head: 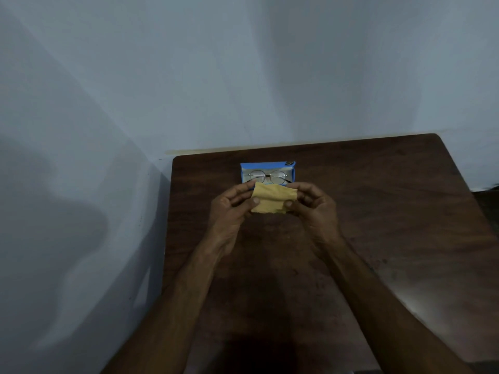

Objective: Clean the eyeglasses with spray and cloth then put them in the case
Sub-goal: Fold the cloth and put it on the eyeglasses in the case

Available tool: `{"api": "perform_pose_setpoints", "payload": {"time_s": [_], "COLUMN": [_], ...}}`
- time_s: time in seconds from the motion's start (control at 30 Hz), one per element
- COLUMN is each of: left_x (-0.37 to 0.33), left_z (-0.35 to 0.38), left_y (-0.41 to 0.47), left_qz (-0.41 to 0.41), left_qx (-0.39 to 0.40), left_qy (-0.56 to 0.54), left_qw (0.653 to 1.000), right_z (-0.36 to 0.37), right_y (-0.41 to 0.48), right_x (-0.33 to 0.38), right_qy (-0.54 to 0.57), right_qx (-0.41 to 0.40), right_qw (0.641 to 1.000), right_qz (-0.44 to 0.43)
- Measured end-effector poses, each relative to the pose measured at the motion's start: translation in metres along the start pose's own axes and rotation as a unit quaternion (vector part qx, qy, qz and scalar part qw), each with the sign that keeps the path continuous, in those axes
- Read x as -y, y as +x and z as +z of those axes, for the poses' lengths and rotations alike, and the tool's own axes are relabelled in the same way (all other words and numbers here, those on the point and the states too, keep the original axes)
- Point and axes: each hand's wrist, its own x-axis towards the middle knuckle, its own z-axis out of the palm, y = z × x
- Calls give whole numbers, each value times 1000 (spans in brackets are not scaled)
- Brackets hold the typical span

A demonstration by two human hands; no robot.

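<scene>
Eyeglasses (pixel 267 177) round, wire-rimmed | in blue case (pixel 293 172) | hands pinch yellow cloth (pixel 270 198)

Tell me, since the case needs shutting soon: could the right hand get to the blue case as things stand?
Probably yes, once freed. The right hand sits just in front of the open blue case, nothing between them, but it and the left hand both pinch the yellow cloth. The eyeglasses lie inside.

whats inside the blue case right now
The eyeglasses lie in the open blue case, lenses facing up. The yellow cloth, held by both hands, covers the case's near edge, so anything there is hidden.
</scene>
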Motion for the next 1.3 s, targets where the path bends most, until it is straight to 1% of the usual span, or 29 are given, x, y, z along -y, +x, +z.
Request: {"api": "perform_pose_setpoints", "payload": {"time_s": [0.13, 0.3, 0.47, 0.6, 0.67, 0.73, 0.83, 0.93, 1.0, 1.07, 1.13, 1.23, 1.3], "left_x": [3, 5, -1, -2, 1, 8, 21, 34, 43, 52, 55, 53, 52], "left_z": [1, 3, 4, 8, 12, 11, 8, 4, -2, -8, -9, -7, -6], "left_y": [0, -1, -1, 3, 5, 10, 19, 31, 41, 53, 64, 86, 105], "left_qz": [-5, 12, -2, -24, -24, -12, -1, -16, -35, -48, -42, -7, 27], "left_qx": [2, 9, 21, -13, -40, -54, -63, -79, -79, -80, -79, -85, -98], "left_qy": [-19, 3, -8, -27, -21, 19, 82, 126, 146, 153, 160, 181, 220], "left_qw": [1000, 1000, 1000, 999, 999, 998, 995, 989, 985, 984, 983, 980, 970], "right_z": [-1, -6, -9, -10, -10, -8, -7, -10, -10, -8, -3, 6, 12], "right_y": [2, 7, 14, 19, 20, 20, 22, 28, 34, 41, 53, 74, 89], "right_x": [7, 12, 10, 3, 0, -1, -5, -19, -29, -35, -41, -51, -57], "right_qy": [-32, -69, -19, 1, 41, 86, 104, 35, -25, -59, -87, -104, -146], "right_qx": [20, 24, 18, 26, 10, -11, -31, -28, -26, -40, -53, -70, -85], "right_qw": [998, 996, 1000, 1000, 998, 993, 981, 968, 960, 960, 964, 973, 974], "right_qz": [-42, -46, -12, 4, 37, 80, 161, 247, 277, 270, 245, 193, 152]}}
